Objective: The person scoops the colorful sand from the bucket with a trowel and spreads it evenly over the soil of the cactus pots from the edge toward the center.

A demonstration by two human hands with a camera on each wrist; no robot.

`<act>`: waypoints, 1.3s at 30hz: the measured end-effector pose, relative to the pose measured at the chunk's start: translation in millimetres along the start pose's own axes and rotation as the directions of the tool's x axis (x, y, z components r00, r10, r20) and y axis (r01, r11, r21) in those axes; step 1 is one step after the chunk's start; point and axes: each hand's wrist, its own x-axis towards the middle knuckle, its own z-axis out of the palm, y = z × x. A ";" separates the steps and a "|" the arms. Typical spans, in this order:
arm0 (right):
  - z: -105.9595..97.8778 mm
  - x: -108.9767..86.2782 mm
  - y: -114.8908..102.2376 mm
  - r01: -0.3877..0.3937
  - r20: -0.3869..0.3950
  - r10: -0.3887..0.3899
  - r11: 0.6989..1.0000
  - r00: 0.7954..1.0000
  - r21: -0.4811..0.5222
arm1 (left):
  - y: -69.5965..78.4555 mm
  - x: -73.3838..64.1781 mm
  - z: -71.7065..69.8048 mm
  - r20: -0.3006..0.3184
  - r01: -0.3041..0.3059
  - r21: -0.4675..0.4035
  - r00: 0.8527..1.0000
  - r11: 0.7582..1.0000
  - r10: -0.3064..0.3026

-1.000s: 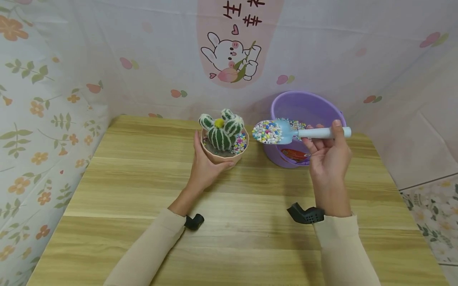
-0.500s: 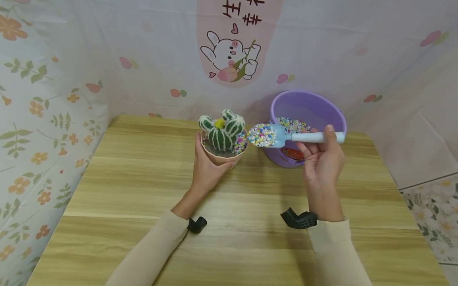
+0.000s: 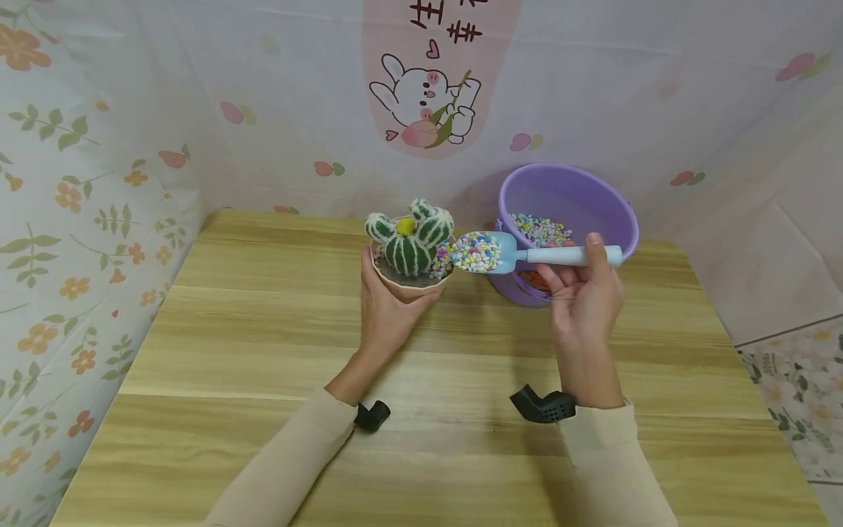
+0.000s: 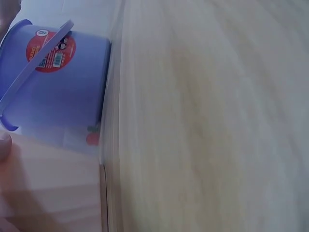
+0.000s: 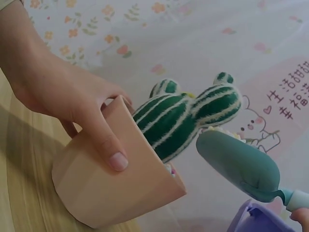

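Observation:
My left hand [image 3: 386, 315] grips a peach-coloured flowerpot [image 3: 410, 293] from its left and near side, thumb along the outside. In the pot stands a green, white-striped toy cactus [image 3: 408, 252] with a yellow tip; colourful pebbles lie at its right side, while grey filling shows in front. My right hand [image 3: 588, 307] holds a light blue trowel [image 3: 508, 252] by its pale handle, thumb on top. White and multicoloured pebbles [image 3: 477, 251] fill the blade. In the right wrist view the trowel's underside [image 5: 236, 162] faces me, close by the cactus and over the pot's rim side.
Behind the trowel stands a purple bucket [image 3: 579, 201] with more pebbles inside; its label and handle show in the left wrist view. The wooden table [image 3: 435, 439] meets a printed cloth [image 3: 276, 132] at the back. Both wrists wear black camera mounts.
My right hand has carried the loaded trowel leftward from in front of the bucket until its tip reaches the pot's right rim. The left hand keeps its grip; its forearm has shifted slightly right.

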 end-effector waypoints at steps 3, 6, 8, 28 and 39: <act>0.2 -0.3 1.6 -0.001 -0.010 0.001 1.000 1.000 -0.012 | 0.8 -0.9 0.4 -0.016 0.002 0.010 1.000 1.000 -0.002; 0.0 -0.9 2.9 0.006 -0.015 -0.006 1.000 1.000 -0.024 | 0.0 -1.4 -0.1 -0.026 0.005 0.015 1.000 1.000 -0.004; -0.1 -1.4 3.6 0.015 -0.011 -0.015 0.999 1.000 -0.032 | -0.9 -0.9 -1.4 -0.023 -0.005 0.005 1.000 1.000 0.005; -5.0 -7.2 17.7 0.096 0.038 -0.092 0.989 0.995 -0.109 | -10.0 8.7 -11.9 0.122 -0.012 -0.074 0.992 0.997 0.021; -5.8 -6.2 19.4 0.103 0.055 -0.097 0.988 0.994 -0.111 | -3.5 -1.8 -3.1 0.013 -0.026 0.027 1.000 0.999 0.026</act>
